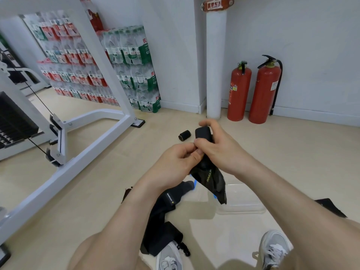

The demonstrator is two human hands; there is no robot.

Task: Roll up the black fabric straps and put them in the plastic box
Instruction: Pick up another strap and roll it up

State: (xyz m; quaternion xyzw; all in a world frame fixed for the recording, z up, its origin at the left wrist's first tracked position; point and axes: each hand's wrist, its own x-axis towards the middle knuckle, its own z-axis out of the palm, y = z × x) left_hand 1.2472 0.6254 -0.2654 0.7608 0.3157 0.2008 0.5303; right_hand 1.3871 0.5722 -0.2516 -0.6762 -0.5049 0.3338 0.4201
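Both hands hold one black fabric strap [211, 179] in the air above the floor. My right hand [218, 147] grips its rolled upper end between fingers and thumb. My left hand [176, 162] pinches the strap just below that roll; the loose tail with pale lettering hangs down over the clear plastic box [243, 206]. A finished black roll [184, 135] lies on the floor beyond my hands. More black straps [165, 215] lie in a heap between my knees, and another black piece [331, 207] shows by my right arm.
A white gym machine frame [81, 141] with cable and weight stack fills the left. Packs of bottled water [134, 71] are stacked against the wall. Two red fire extinguishers [253, 92] stand beside a white pillar [215, 61]. My grey shoes [272, 250] are at the bottom.
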